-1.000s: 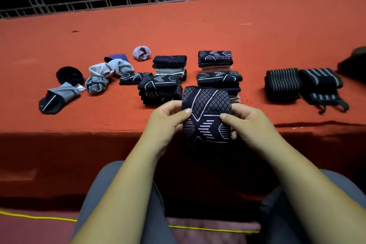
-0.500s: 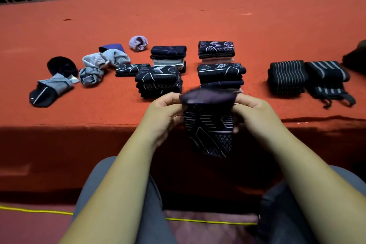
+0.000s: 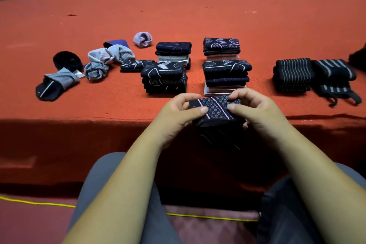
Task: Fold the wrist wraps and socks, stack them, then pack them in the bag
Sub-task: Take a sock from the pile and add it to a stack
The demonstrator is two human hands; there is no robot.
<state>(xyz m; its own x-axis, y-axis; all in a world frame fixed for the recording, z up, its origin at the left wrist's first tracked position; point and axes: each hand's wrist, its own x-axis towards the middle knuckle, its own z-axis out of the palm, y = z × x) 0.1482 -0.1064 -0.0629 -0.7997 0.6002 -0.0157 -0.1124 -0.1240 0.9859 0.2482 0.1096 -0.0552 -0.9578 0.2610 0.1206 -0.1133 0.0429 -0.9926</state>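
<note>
2 hands [image 3: 176, 113] [image 3: 257, 110] grip 1 sock [image 3: 214, 108]; 4 stacks [image 3: 164, 78] [image 3: 173, 51] [image 3: 221, 46] [image 3: 226, 73].

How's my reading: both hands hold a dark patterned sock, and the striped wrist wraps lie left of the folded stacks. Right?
Not quite: the head view shows the striped wrist wraps right of the folded stacks. The left hand and right hand do hold the dark patterned sock.

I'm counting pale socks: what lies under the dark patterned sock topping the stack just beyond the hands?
Beneath that dark patterned folded sock lie navy folded socks, then pale folded pieces at the bottom. The right hand and the held patterned sock cover their near edge.
</note>
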